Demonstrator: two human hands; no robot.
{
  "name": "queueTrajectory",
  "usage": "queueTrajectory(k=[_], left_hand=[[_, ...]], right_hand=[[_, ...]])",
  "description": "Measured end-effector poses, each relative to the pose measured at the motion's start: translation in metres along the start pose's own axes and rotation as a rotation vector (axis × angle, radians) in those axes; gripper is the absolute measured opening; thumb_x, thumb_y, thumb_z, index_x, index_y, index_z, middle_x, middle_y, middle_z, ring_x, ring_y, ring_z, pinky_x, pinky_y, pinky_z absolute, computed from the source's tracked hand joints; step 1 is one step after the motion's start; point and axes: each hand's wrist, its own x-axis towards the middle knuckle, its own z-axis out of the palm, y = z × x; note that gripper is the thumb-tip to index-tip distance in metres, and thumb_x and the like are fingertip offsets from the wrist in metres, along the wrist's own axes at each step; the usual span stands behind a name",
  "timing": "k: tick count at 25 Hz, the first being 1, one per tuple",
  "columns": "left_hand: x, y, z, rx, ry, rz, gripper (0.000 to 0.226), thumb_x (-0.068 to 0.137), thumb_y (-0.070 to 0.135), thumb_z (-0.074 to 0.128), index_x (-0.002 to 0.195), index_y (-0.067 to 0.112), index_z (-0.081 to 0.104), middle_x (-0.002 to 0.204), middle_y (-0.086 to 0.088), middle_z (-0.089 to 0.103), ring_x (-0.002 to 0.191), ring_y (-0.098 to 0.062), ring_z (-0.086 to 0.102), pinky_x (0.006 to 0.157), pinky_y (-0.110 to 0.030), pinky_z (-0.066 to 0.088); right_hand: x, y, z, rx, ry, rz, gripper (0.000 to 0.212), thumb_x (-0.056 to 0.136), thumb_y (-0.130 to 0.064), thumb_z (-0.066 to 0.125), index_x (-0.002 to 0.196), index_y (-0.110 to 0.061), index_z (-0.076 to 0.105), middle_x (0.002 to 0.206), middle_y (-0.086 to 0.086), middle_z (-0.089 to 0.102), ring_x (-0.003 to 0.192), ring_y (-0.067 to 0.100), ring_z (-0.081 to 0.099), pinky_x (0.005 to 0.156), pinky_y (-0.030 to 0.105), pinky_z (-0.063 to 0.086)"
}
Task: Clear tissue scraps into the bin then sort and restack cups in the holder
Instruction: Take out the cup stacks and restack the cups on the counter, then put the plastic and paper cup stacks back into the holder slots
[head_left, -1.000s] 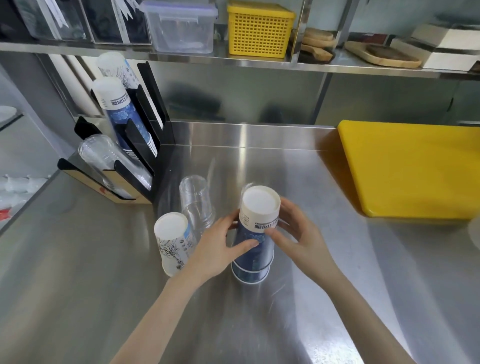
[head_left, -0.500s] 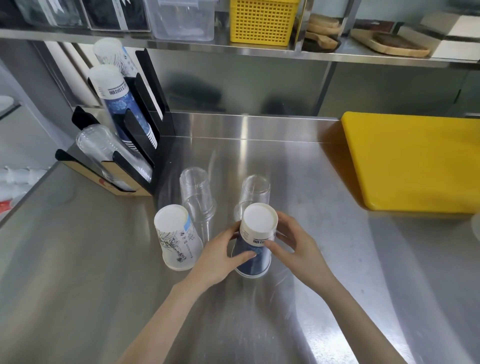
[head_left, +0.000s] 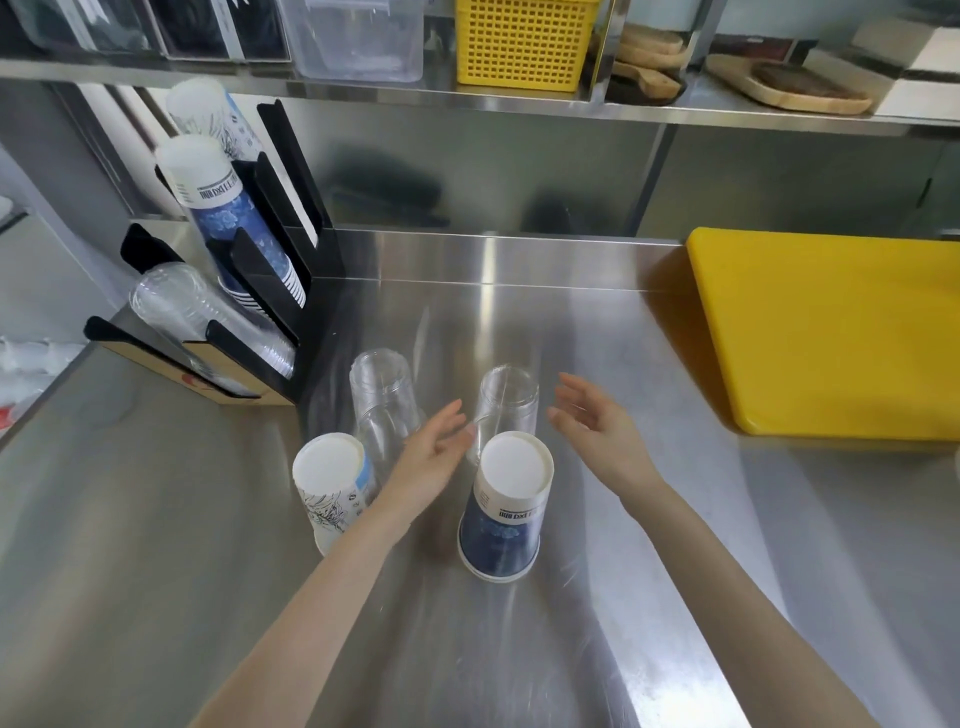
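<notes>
Head | left hand (head_left: 434, 457) grip released | right hand (head_left: 597, 434) grip released

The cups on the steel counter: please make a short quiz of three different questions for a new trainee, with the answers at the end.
1. True or false: the blue paper cup stands upside down on the counter.
2. How many clear plastic cups stand loose on the counter, outside the black cup holder?
3. What does the left hand hold? A) a clear cup B) the white paper cup C) nothing

Key:
1. True; its closed base faces up.
2. Two: the left clear stack and the right clear cup.
3. C; both it and the right hand are open, on either side of the right clear cup.
</notes>
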Motion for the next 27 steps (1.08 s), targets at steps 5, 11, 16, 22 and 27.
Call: queueTrajectory(k=[5,11,16,22,27], left_hand=[[0.033,-0.003,0.015,0.053,-0.022,-0.071,0.067,0.084,0.015,0.059,0.140,0.013,0.023,0.147,-0.011,0.034,0.132,-0.027,0.038,0.103,-0.031,0.032],[0.051,-0.006,0.017,0.127,-0.045,-0.032,0.059,0.081,0.018,0.064,0.133,0.022,0.037,0.136,-0.004,0.049,0.124,-0.024,0.047,0.106,-0.039,0.037],[0.045,0.022,0.009,0.159,-0.016,0.055,0.062,0.082,0.019,0.063,0.136,0.018,0.033,0.140,-0.006,0.044,0.126,-0.021,0.046,0.098,-0.026,0.036],[0.019,0.080,-0.030,0.281,0.118,0.323,0.054,0.080,0.022,0.064,0.129,0.021,0.041,0.129,-0.001,0.050,0.114,-0.013,0.050,0.089,-0.020,0.036],[0.002,0.105,-0.078,0.335,0.207,0.405,0.056,0.079,0.028,0.065,0.129,0.023,0.040,0.118,0.007,0.048,0.100,-0.010,0.049,0.086,-0.024,0.036]], right_hand=[[0.033,0.021,0.016,-0.102,-0.091,0.061,0.061,0.081,-0.018,0.064,0.136,-0.015,0.037,0.137,0.006,0.050,0.125,0.019,0.048,0.104,0.028,0.038],[0.043,0.030,0.022,-0.136,-0.112,0.083,0.062,0.082,-0.020,0.064,0.137,-0.016,0.036,0.133,0.007,0.054,0.123,0.018,0.050,0.103,0.027,0.038],[0.043,-0.001,0.014,-0.122,-0.090,-0.030,0.053,0.085,-0.024,0.060,0.134,-0.018,0.040,0.124,-0.001,0.058,0.118,0.013,0.053,0.098,0.023,0.040],[0.034,-0.074,0.010,-0.066,-0.093,-0.245,0.043,0.085,-0.027,0.057,0.127,-0.023,0.047,0.127,0.002,0.058,0.110,0.012,0.057,0.101,0.031,0.044],[0.029,-0.128,0.025,-0.034,-0.179,-0.356,0.038,0.089,-0.021,0.053,0.126,-0.018,0.048,0.116,-0.002,0.057,0.104,0.008,0.056,0.086,0.008,0.043]])
